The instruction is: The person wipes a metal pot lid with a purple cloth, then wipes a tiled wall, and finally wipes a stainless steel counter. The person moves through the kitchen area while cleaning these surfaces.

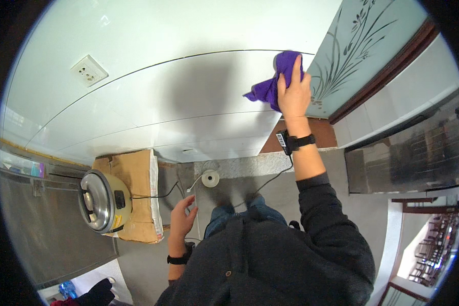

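A purple cloth (288, 65) lies bunched under my right hand (295, 91), whose fingers press it against the white tiled wall (214, 84). One corner of the cloth trails off to the left. Just right of it stands a frosted glass panel (352, 57) painted with dark grass and flowers. My left hand (183, 218) hangs low at my left side with its fingers apart, holding nothing. The nearest thing to it is a flattened cardboard sheet (141, 191) that bears a rice cooker (103, 202) with a metal lid.
A wall socket (88, 71) sits at upper left. Cables cross the grey floor near a round whitish object (210, 178). A dark counter-like surface (405, 153) lies at right. Stacked chairs (436, 248) show beyond a doorway, and a blue plastic item (67, 289) at lower left.
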Demonstrator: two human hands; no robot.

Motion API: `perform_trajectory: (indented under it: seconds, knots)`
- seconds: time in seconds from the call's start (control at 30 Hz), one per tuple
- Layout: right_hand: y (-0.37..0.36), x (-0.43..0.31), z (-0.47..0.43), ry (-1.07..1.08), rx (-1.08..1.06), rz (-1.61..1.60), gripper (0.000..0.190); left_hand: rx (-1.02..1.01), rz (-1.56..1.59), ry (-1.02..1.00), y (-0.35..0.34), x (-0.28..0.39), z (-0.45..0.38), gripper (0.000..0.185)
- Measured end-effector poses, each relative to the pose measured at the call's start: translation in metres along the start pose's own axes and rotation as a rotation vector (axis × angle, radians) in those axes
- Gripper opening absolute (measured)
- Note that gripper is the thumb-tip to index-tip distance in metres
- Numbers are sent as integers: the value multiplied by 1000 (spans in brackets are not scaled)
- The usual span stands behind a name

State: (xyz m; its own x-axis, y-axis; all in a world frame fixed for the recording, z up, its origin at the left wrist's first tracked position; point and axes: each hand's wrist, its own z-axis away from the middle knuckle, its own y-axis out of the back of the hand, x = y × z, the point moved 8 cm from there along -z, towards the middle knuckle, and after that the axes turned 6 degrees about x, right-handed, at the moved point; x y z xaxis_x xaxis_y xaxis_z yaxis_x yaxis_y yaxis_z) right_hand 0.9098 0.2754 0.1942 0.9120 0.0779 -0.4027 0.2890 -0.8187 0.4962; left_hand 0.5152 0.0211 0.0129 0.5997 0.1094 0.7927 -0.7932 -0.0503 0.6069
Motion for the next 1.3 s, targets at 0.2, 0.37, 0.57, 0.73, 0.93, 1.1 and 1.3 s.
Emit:
perform_trajectory:
  seconds: [0.2,0.37,0.57,0.73,0.93,1.1,1.3]
  knots:
    - [-35,22,77,-59,-237,173,80,3,-37,-31,3,5,0,43]
    - [1,3,50,-104,-252,-145,68,15,10,-38,7,7,-1,44]
    - [-23,-29,32,42,-74,-56,73,15,5,-37,9,11,1,44]
    - [-85,26,158,-153,-728,118,73,57,-6,-97,11,13,7,44]
    - [-30,8,101,-144,-535,-377,72,64,25,33,11,-16,18,43]
    - [48,-40,-24,104,265,-326,78,-3,2,12,-2,-9,6,44]
    - [-31,-14,9,147,92,0,73,-31,-16,-74,-21,39,-15,44]
